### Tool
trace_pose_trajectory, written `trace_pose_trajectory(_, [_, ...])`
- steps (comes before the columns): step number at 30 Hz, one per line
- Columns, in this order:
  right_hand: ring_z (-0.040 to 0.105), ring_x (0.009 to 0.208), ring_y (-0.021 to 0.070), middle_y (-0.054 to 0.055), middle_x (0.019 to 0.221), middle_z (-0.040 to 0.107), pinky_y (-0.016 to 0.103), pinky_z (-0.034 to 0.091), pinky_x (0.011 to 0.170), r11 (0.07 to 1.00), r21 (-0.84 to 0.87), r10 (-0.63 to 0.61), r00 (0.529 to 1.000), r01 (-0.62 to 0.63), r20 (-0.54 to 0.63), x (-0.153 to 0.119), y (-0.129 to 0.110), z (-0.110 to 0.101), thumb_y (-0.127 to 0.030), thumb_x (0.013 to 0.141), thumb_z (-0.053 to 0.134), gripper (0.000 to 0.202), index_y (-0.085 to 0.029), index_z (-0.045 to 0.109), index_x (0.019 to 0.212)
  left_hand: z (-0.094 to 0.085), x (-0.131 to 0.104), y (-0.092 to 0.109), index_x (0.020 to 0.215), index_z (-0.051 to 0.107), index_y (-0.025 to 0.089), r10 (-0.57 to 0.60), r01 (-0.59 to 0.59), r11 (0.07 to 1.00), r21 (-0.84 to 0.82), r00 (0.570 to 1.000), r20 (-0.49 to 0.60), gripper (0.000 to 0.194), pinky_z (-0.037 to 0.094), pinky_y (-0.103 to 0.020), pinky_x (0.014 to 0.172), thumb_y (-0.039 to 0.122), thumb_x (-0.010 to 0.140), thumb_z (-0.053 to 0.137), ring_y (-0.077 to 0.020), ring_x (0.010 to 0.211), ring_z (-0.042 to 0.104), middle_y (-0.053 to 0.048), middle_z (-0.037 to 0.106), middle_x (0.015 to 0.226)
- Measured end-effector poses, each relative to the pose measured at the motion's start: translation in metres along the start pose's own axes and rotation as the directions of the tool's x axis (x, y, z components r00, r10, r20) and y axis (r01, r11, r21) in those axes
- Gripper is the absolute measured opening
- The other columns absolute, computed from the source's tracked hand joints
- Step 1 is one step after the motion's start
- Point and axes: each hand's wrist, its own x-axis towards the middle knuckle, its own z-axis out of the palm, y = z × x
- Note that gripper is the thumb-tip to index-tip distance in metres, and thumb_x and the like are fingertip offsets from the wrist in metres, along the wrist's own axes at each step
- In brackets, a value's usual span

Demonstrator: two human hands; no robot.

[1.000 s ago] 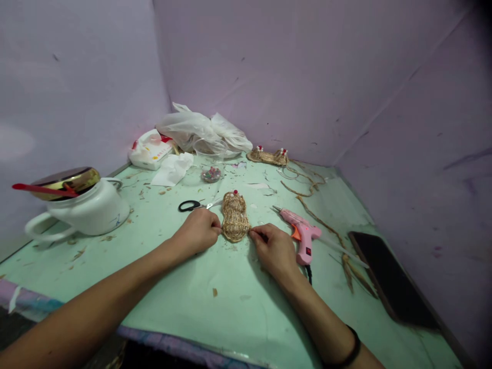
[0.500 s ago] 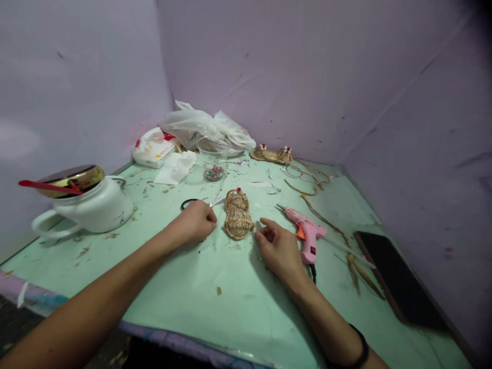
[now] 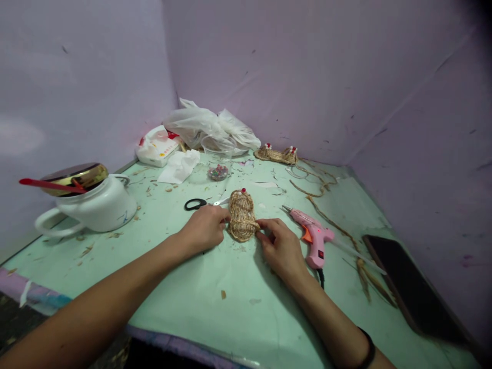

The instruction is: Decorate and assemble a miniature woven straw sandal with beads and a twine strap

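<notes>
A small woven straw slipper [image 3: 242,210] lies on the table between my hands, with a red bead and paler beads at its far end. A braided strand crosses its lower half. My left hand [image 3: 207,225] is closed, its fingertips at the slipper's left edge by one end of the strand. On the other side, my right hand [image 3: 280,246] pinches the strand's right end between thumb and forefinger. Scissors [image 3: 197,204] with black handles lie just beyond my left hand, blades partly behind the slipper. To the right of my right hand rests a pink glue gun [image 3: 315,238].
Beaded straw work [image 3: 275,155] sits against the back wall, with loose cord [image 3: 326,215] nearby. A clear cup [image 3: 218,166] holds beads. A white enamel mug [image 3: 96,207] stands left, a phone [image 3: 411,287] lies right. Plastic bags [image 3: 211,123] and tissues [image 3: 180,166] are at the back.
Both hands have closed in on the slipper and now touch its sides, where before they were apart from it. My right fingers have come together. The view has shifted slightly.
</notes>
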Motion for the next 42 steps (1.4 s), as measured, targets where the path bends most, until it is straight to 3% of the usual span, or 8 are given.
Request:
trace_pose_trajectory(8, [0.039, 0.047, 0.0107, -0.005, 0.054, 0.046, 0.024, 0.031, 0.048, 0.909, 0.4, 0.135, 0.991, -0.118, -0.015, 0.004, 0.004, -0.002, -0.029, 0.075, 0.055, 0.021, -0.016, 0.061, 0.091, 0.005, 0.004, 0.003, 0.075, 0.064, 0.011, -0.032, 0.042, 0.941, -0.336, 0.999, 0.034, 0.023, 0.037, -0.021, 0.045, 0.011, 0.063, 0.045, -0.0095, 0.044, 0.046, 0.001, 0.055, 0.053])
trace_pose_trajectory(13, [0.039, 0.05, 0.0096, -0.004, 0.059, 0.046, 0.023, 0.032, 0.048, 0.73, 0.684, 0.07, 0.996, -0.008, -0.064, 0.004, -0.001, -0.017, -0.035, 0.077, 0.055, 0.029, -0.017, 0.061, 0.099, -0.011, -0.009, 0.022, 0.082, 0.066, 0.011, 0.023, -0.044, 0.834, -0.551, 0.999, -0.047, 0.025, 0.034, -0.019, 0.043, 0.017, 0.062, 0.052, -0.0074, 0.048, 0.045, 0.002, 0.054, 0.058])
trace_pose_trajectory(20, [0.046, 0.061, 0.0109, -0.001, 0.068, 0.052, 0.024, 0.038, 0.057, 0.737, 0.669, -0.006, 0.99, 0.098, -0.139, -0.008, -0.02, -0.026, -0.025, 0.072, 0.064, 0.008, -0.018, 0.061, 0.075, -0.022, -0.027, 0.045, 0.062, 0.06, 0.012, -0.036, -0.036, 0.672, -0.74, 0.996, -0.081, 0.014, 0.027, -0.017, 0.034, 0.025, 0.058, 0.065, -0.0041, 0.034, 0.037, 0.006, 0.046, 0.042])
trace_pose_trajectory(28, [0.054, 0.065, 0.0145, 0.0, 0.07, 0.06, 0.025, 0.043, 0.06, 0.486, 0.864, 0.156, 0.986, -0.128, 0.059, -0.008, -0.029, -0.022, -0.034, 0.06, 0.074, 0.029, -0.02, 0.056, 0.079, -0.01, -0.027, 0.04, 0.064, 0.056, 0.014, -0.142, 0.144, 0.512, -0.847, 0.987, 0.081, 0.026, 0.021, -0.015, 0.029, 0.035, 0.056, 0.07, -0.0028, 0.03, 0.033, 0.008, 0.044, 0.036])
trace_pose_trajectory(32, [0.054, 0.063, 0.0173, 0.004, 0.066, 0.064, 0.029, 0.043, 0.06, 0.544, 0.804, 0.113, 0.97, -0.241, 0.214, -0.008, -0.032, -0.022, -0.04, 0.056, 0.075, 0.03, -0.015, 0.064, 0.067, -0.004, -0.024, 0.036, 0.066, 0.055, 0.014, -0.14, 0.207, 0.44, -0.874, 0.977, 0.161, 0.028, 0.019, -0.014, 0.028, 0.036, 0.057, 0.07, -0.0023, 0.028, 0.031, 0.008, 0.044, 0.035])
trace_pose_trajectory(36, [0.049, 0.054, 0.0139, 0.002, 0.056, 0.061, 0.027, 0.038, 0.056, 0.541, 0.792, 0.182, 0.959, -0.283, 0.218, -0.008, -0.029, -0.023, -0.042, 0.055, 0.075, 0.031, -0.012, 0.067, 0.061, -0.006, -0.021, 0.033, 0.06, 0.054, 0.014, -0.123, 0.224, 0.574, -0.788, 0.975, 0.187, 0.03, 0.024, -0.016, 0.031, 0.043, 0.064, 0.061, -0.0036, 0.03, 0.031, 0.006, 0.044, 0.036])
trace_pose_trajectory(40, [0.051, 0.058, 0.0139, 0.003, 0.062, 0.062, 0.026, 0.038, 0.057, 0.341, 0.874, 0.239, 0.931, -0.346, 0.275, -0.008, -0.025, -0.023, -0.039, 0.056, 0.076, 0.03, -0.013, 0.069, 0.068, -0.025, -0.011, 0.018, 0.069, 0.059, 0.014, -0.191, 0.138, 0.948, -0.288, 0.967, -0.168, 0.032, 0.042, -0.024, 0.047, 0.041, 0.076, 0.043, -0.0124, 0.046, 0.05, -0.002, 0.057, 0.052])
trace_pose_trajectory(42, [0.048, 0.055, 0.0117, 0.002, 0.06, 0.061, 0.024, 0.035, 0.053, 0.279, 0.892, 0.26, 0.922, -0.356, 0.286, -0.008, -0.025, -0.023, -0.037, 0.055, 0.077, 0.029, -0.013, 0.068, 0.069, -0.036, -0.004, 0.007, 0.079, 0.062, 0.013, -0.154, 0.138, 0.988, -0.076, 0.95, -0.272, 0.027, 0.045, -0.031, 0.067, 0.034, 0.075, 0.045, -0.0199, 0.071, 0.059, -0.008, 0.065, 0.076])
